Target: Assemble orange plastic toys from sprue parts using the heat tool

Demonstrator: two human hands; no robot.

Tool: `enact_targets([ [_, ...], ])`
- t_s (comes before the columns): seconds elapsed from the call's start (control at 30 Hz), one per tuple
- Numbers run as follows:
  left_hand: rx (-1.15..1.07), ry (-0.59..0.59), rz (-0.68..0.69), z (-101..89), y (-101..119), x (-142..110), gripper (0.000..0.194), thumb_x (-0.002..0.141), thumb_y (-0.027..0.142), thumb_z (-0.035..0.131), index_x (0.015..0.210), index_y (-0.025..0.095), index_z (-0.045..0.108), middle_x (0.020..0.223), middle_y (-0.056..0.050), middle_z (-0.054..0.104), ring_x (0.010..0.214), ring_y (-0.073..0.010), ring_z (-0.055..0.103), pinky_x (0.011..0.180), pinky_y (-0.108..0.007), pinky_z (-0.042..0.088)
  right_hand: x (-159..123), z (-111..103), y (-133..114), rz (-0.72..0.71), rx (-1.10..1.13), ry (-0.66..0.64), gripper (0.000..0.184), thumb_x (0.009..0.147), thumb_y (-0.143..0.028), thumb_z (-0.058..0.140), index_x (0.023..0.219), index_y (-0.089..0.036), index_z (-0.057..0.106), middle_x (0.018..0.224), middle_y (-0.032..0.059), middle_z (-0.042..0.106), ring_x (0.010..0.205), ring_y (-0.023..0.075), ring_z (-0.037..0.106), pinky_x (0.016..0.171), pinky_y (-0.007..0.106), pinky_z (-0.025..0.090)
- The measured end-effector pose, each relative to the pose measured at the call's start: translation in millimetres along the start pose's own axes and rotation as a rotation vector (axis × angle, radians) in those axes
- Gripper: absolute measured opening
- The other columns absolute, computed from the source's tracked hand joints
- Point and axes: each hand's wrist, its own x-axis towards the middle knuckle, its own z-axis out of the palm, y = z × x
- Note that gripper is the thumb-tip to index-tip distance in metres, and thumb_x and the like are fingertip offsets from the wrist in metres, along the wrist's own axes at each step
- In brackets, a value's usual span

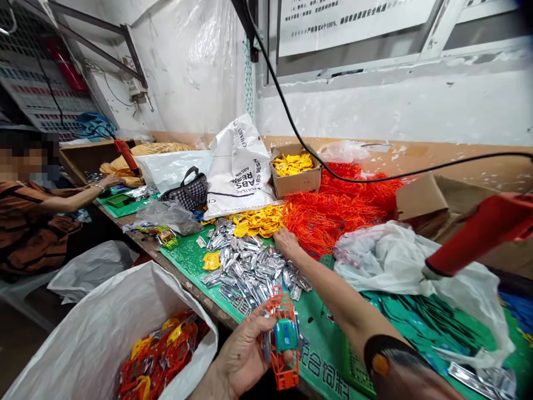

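My left hand (245, 347) is closed around a toy car frame (285, 361) of orange plastic bars, with a teal piece (286, 334) in its middle and silvery parts along its sides. It is held upright in front of the table edge. My right hand (286, 243) reaches across to the edge of a heap of yellow plastic parts (260, 220), fingers curled down; what they grip, if anything, is hidden. Shiny silver parts (254, 266) lie heaped between the two hands. Beside the right hand is a large pile of orange plastic frames (316, 222).
A white sack (166, 294) with orange and yellow pieces stands at lower left. A red power screwdriver (470, 239) hangs at right, above a white plastic bag (387, 253) and green parts (433, 316). A cardboard box (297, 183) holds yellow parts. Another person (37, 211) works at left.
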Motion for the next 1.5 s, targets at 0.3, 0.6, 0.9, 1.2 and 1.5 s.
enact_targets([
  [0.3, 0.057, 0.092, 0.032, 5.6, -0.2, 10.9, 0.026, 0.078, 0.022, 0.075, 0.101, 0.017, 0.066, 0.071, 0.0, 0.071, 0.055, -0.0156, 0.065, 0.056, -0.034, 0.058, -29.0, -23.4, -0.3, 0.208, 0.437, 0.014, 0.034, 0.094, -0.035, 0.06, 0.123, -0.017, 0.059, 0.125, 0.0095, 0.061, 0.106, 0.0229, 0.064, 0.088, 0.044, 0.056],
  [0.6, 0.251, -0.152, 0.237, 26.0, -15.4, 11.5, 0.045, 0.083, 0.023, 0.071, 0.127, 0.019, 0.061, 0.111, -0.007, 0.074, 0.084, -0.0174, 0.068, 0.069, -0.026, 0.053, -199.5, -55.7, -17.0, 0.326, 1.524, 0.039, 0.058, 0.074, -0.032, 0.075, 0.126, -0.017, 0.054, 0.096, 0.0072, 0.072, 0.076, 0.0201, 0.072, 0.059, 0.03, 0.058],
  [0.9, 0.279, -0.243, 0.241, 50.4, -35.2, 6.5, 0.046, 0.078, 0.015, 0.068, 0.124, 0.018, 0.066, 0.115, -0.006, 0.073, 0.105, -0.0217, 0.065, 0.089, -0.027, 0.047, -245.0, -32.9, -14.3, 0.106, 0.918, 0.391, 0.025, 0.088, -0.032, 0.06, 0.109, -0.023, 0.071, 0.109, 0.0111, 0.064, 0.098, 0.0222, 0.064, 0.083, 0.036, 0.056],
  [1.2, 0.444, -0.281, 0.156, 49.8, -37.4, 5.6, 0.047, 0.075, 0.014, 0.065, 0.122, 0.017, 0.068, 0.102, -0.006, 0.075, 0.095, -0.022, 0.067, 0.082, -0.027, 0.049, -255.0, -69.3, -3.8, -0.006, 0.78, -0.087, 0.047, 0.078, -0.029, 0.076, 0.123, -0.023, 0.063, 0.113, 0.0075, 0.067, 0.095, 0.0223, 0.064, 0.087, 0.036, 0.054],
  [1.5, 1.123, -0.374, 0.596, 44.1, -30.8, 5.3, 0.053, 0.084, 0.007, 0.053, 0.133, 0.024, 0.063, 0.128, -0.007, 0.066, 0.12, -0.0253, 0.058, 0.107, -0.037, 0.043, -281.7, -44.6, 8.2, 0.215, 1.343, 0.216, 0.067, 0.07, -0.024, 0.079, 0.132, -0.032, 0.058, 0.128, 0.0059, 0.06, 0.092, 0.02, 0.066, 0.068, 0.029, 0.057],
])
